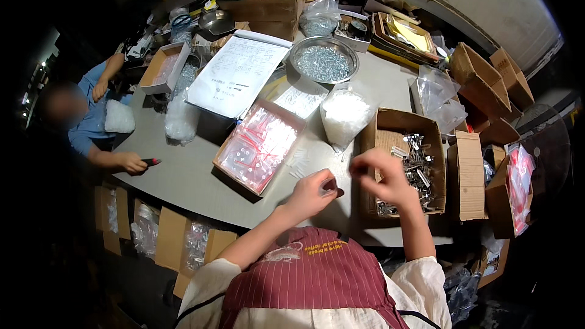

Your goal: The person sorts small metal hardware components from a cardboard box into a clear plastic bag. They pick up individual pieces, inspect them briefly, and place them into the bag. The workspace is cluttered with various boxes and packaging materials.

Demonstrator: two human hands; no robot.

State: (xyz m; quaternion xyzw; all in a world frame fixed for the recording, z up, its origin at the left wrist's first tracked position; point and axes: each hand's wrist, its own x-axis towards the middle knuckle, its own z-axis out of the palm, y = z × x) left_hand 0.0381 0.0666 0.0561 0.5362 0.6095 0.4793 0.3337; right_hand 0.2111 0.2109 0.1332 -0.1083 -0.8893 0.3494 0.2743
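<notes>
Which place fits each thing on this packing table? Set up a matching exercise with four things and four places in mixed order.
Things:
1. round metal bowl of screws
2. open box of metal parts
3. sheet of paper with writing
4. box of small clear bags with red strips

Places:
A. under the right hand
B. far middle of the table
C. left of the left hand
D. left of the bowl

Pairs: 1-B, 2-A, 3-D, 4-C

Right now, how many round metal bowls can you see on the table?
2. A wide bowl of small metal parts sits at the far middle of the table. A smaller bowl stands far left among the clutter. Others may be hidden behind the boxes.
</notes>
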